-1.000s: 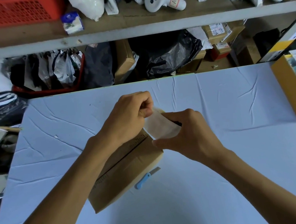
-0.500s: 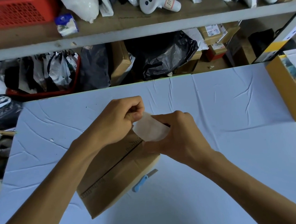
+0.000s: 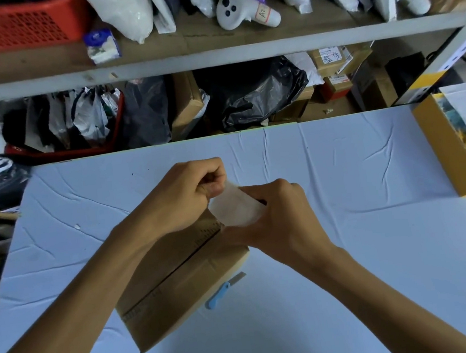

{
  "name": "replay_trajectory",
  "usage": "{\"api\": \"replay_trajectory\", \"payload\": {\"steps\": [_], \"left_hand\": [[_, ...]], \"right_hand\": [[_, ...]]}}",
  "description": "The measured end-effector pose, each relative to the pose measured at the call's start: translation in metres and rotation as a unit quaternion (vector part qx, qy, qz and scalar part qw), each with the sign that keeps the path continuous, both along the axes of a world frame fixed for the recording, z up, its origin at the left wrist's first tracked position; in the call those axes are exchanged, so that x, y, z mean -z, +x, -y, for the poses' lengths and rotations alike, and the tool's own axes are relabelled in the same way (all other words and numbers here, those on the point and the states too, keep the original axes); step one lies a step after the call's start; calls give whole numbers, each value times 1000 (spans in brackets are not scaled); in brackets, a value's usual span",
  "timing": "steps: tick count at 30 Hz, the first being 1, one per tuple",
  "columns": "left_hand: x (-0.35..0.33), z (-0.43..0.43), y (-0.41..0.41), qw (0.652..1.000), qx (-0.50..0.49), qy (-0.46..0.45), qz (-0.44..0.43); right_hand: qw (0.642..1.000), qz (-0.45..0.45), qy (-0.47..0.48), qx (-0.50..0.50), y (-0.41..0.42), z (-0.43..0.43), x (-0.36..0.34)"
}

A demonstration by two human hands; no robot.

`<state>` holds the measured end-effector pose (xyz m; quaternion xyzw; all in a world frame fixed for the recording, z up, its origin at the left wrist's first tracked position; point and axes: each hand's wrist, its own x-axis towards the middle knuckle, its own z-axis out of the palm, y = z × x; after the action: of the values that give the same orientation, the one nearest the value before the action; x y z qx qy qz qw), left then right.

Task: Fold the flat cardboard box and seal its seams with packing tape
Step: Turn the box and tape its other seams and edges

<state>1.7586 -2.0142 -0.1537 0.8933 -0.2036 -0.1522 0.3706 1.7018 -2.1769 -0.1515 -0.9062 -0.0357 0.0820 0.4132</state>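
Now your left hand [image 3: 192,193] pinches the tape [image 3: 235,209] end and right hand [image 3: 284,225] grips it; pull straight along the box [image 3: 176,280] seam.

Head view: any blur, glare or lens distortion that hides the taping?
Head view: even soft light, no harsh glare, faint shadows; wide-angle bend bows the shelf edge; slight softness on left hand and right hand; translucent packing tape between them reads clearly above the cardboard box.
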Motion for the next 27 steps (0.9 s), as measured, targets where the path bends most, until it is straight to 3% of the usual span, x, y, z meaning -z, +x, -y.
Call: {"api": "replay_trajectory", "payload": {"steps": [3, 6, 17, 27], "left_hand": [[-1, 1, 4, 1000, 1, -9, -12], [-1, 0, 10, 996, -14, -75, -37], [4, 8, 15, 980, -70, -186, 31], [0, 8, 20, 995, 31, -85, 36]], "right_hand": [[1000, 8, -12, -16, 2, 2, 0], [1000, 18, -10, -15, 7, 8, -2], [998, 41, 37, 27, 17, 26, -6], [998, 56, -15, -40, 19, 33, -9]]}}
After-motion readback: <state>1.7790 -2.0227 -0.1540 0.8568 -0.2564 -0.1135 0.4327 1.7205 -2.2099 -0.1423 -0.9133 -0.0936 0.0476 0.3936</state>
